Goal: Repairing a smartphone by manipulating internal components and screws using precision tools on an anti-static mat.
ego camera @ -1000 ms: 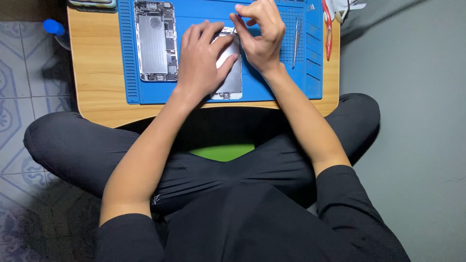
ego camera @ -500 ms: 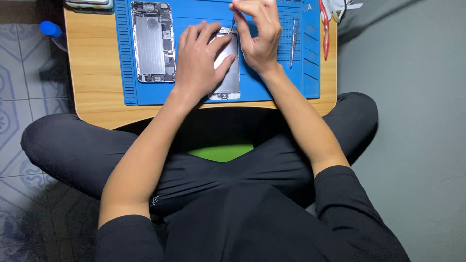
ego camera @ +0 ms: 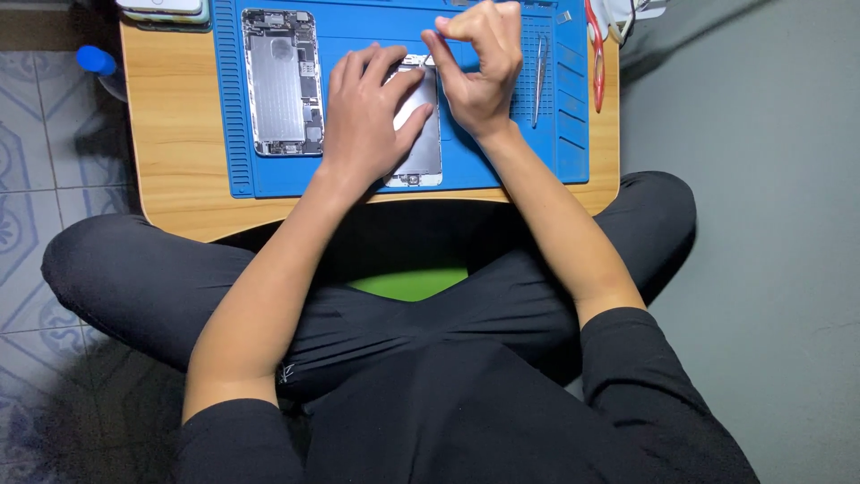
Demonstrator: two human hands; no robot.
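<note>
A phone screen panel (ego camera: 423,154) lies back side up, silver plate showing, on the blue repair mat (ego camera: 488,172). My left hand (ego camera: 365,112) rests flat on the panel with spread fingers and presses it down. My right hand (ego camera: 482,67) hovers at the panel's top edge with thumb and forefinger pinched together. Whatever sits between those fingertips is too small to make out. An opened phone body (ego camera: 282,82) with bare internals lies on the mat to the left of my left hand.
Metal tweezers (ego camera: 539,81) lie on the mat's right side, and a red-handled tool (ego camera: 597,56) lies beyond them. The mat covers a small wooden table (ego camera: 175,170) over my crossed legs. Another phone (ego camera: 166,9) sits at the top left. A blue-capped bottle (ego camera: 94,61) stands on the floor.
Both hands stay on the panel. The right fingertips have shifted slightly at its top edge, and the whole scene has slid a little in the view.
</note>
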